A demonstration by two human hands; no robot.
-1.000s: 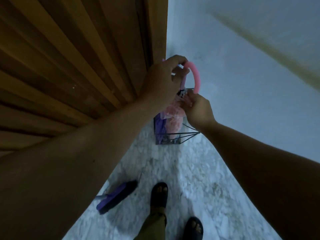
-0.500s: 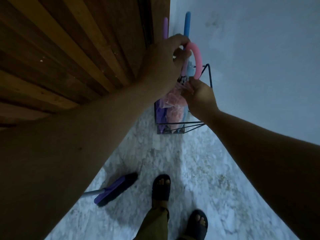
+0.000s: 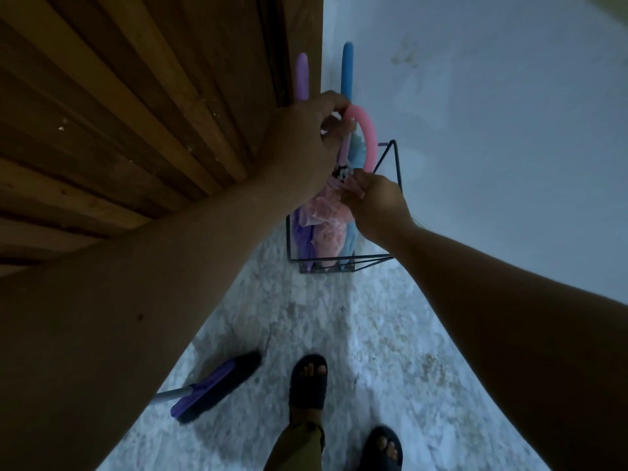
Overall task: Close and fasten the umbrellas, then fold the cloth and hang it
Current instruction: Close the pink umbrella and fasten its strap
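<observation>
Pink umbrella with a curved foam handle (image 3: 368, 134) stands in the black wire rack (image 3: 396, 171) at frame centre, beside purple and blue ones. Left hand (image 3: 299, 144) curls round the handle's top; right hand (image 3: 377, 202) pinches its gathered pink canopy (image 3: 326, 212) below.

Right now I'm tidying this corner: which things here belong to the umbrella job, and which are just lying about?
Job:
pink umbrella, gripped by left hand, pinched by right hand
purple umbrella
blue umbrella
wire stand

Lying about:
purple broom on the floor
wooden door
</observation>
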